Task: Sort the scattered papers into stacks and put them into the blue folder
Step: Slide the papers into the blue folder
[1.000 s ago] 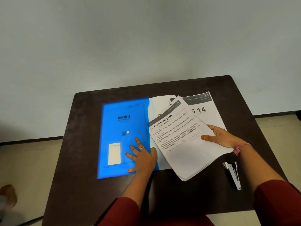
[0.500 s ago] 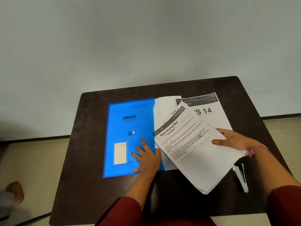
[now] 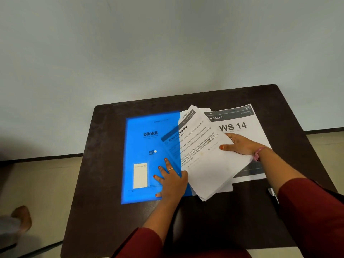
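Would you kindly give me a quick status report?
Left hand flat on blue folder. Right hand grips paper stack, part under the translucent cover. WS 14 sheet lies beneath.

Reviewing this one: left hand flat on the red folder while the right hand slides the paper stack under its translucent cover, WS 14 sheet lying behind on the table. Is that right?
Not quite: the folder is blue, not red, as the head view shows. The rest holds: the left hand lies flat on it, the right hand feeds the paper stack under the translucent cover, and the WS 14 sheet lies behind on the table.
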`<state>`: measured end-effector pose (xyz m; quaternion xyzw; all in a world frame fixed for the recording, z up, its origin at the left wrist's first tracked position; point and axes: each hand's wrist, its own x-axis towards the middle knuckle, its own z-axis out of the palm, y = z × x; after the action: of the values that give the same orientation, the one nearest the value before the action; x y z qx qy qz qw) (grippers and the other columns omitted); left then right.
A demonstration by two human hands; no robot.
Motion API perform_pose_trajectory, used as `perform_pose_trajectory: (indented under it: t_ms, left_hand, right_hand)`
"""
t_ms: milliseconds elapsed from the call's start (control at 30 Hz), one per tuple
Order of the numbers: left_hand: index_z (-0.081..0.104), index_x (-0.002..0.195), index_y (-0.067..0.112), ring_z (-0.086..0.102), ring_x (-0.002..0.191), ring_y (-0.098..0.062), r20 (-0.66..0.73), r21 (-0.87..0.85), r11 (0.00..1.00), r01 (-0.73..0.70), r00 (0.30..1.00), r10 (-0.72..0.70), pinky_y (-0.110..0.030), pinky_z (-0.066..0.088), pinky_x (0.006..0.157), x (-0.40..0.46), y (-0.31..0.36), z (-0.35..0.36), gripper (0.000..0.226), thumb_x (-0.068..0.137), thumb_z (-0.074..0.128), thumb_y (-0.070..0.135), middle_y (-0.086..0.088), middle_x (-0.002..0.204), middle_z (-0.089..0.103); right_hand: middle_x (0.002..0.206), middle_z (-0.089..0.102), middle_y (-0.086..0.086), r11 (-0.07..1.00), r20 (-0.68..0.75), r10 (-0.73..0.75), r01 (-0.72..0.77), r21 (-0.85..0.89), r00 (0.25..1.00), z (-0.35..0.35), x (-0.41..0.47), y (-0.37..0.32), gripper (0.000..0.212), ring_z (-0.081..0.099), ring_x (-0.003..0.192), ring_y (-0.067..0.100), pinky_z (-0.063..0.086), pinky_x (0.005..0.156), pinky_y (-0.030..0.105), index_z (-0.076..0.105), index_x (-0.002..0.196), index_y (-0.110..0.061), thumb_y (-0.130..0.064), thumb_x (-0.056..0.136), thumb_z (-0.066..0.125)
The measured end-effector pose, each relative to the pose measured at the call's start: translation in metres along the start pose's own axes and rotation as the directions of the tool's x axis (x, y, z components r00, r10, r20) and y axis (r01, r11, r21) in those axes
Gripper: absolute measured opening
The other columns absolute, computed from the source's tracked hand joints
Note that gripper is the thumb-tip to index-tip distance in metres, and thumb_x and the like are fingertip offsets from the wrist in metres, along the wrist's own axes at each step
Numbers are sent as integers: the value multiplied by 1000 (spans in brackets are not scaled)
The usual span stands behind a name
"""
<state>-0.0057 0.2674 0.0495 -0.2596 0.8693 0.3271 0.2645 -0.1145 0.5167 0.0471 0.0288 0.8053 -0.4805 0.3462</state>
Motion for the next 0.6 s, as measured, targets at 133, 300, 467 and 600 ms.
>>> perform_pose_trajectory:
  t_ms: [133,300,467,600]
  left_hand:
    - [-15,151,28,-12,145,-40,19,41,999,8,1000,-8,-76,13,102,3,2,-1,78,96,39,43,-7,161,-8]
    - [-19,150,28,-12,144,-44,45,107,994,11,999,-16,-72,19,103,7,2,-2,84,94,42,44,-10,160,-12]
    - [-25,147,32,-17,143,-42,73,133,991,27,997,-37,-73,18,103,8,4,1,95,89,48,45,-10,158,-20]
    - [-26,146,33,-23,142,-41,82,139,989,41,995,-52,-74,14,104,10,3,7,96,88,50,43,-9,156,-27]
  right_hand:
    - [121,63,0,1000,-17,7,-6,25,1000,2,18,-9,37,63,103,22,53,78,28,50,126,-27,-26,91,62]
    - [118,59,-2,991,-135,21,-3,131,991,14,28,-13,41,62,94,17,51,68,23,45,131,-24,-23,93,60]
    - [125,60,2,986,-229,6,33,166,973,37,31,-2,46,60,100,16,49,72,18,46,134,-13,-18,91,62]
    - [131,55,8,998,-305,-33,48,42,952,67,35,1,51,54,117,25,47,96,36,43,135,-10,-20,90,65]
